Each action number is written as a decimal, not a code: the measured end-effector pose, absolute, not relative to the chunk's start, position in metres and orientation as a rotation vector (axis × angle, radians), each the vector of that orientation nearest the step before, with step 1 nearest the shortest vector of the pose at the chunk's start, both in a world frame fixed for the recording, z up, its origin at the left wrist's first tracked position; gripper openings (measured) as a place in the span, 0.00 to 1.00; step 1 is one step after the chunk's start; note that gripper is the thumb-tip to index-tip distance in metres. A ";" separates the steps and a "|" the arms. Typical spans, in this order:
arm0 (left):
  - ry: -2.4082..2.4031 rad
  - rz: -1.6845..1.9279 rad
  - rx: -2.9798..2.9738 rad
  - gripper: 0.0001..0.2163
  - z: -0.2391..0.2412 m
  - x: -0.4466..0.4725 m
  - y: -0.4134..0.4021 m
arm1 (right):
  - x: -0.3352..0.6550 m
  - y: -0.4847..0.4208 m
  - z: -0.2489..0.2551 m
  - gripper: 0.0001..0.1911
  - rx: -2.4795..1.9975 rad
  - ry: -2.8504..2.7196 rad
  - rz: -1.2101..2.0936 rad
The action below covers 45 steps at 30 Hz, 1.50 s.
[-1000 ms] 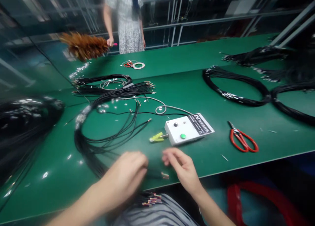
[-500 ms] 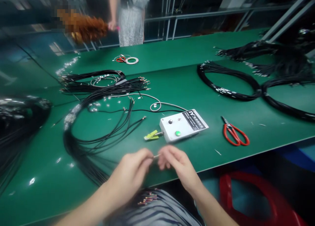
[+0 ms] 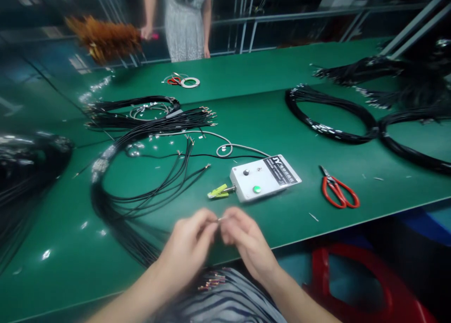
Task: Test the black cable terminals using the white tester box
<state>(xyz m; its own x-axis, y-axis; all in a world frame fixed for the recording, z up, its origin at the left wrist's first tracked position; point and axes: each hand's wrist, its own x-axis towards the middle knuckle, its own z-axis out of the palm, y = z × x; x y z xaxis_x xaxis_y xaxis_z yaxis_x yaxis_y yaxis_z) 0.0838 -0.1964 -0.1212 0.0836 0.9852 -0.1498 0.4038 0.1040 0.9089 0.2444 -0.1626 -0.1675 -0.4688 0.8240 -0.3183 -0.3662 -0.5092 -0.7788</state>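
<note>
Together left hand (image 3: pixel 186 249), right hand (image 3: pixel 247 244) pinch thin wire (image 3: pixel 221 218).

We are wearing a striped garment (image 3: pixel 232 306), its pale grey bands alternating with darker grey ones and creasing softly across the fabric. Our left hand (image 3: pixel 188 245) and right hand (image 3: pixel 243 241) are showing bare, and both forearms too.

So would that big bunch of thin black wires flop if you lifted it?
Probably flop: the bunch of thin black wires lies in loose curves on the green table. Likely light, since each strand is thin. Its splayed ends might snag.
</note>
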 end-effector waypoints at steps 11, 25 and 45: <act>1.449 0.809 1.409 0.10 -0.119 0.082 -0.199 | 0.248 -0.150 -0.161 0.13 -0.933 -0.899 2.043; 1.401 0.793 1.325 0.13 -0.122 0.078 -0.205 | 0.243 -0.154 -0.159 0.14 -0.917 -1.056 1.959; 1.349 0.854 1.179 0.17 -0.127 0.076 -0.208 | 0.237 -0.153 -0.152 0.11 -0.991 -1.236 1.733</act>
<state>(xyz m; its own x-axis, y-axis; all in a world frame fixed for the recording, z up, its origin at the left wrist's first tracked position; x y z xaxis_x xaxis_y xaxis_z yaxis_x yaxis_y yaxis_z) 0.0759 -0.2085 -0.1272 0.0926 0.9602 -0.2635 0.1720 0.2452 0.9541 0.2367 -0.1527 -0.1521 -0.3983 0.9041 -0.1549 -0.1483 -0.2301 -0.9618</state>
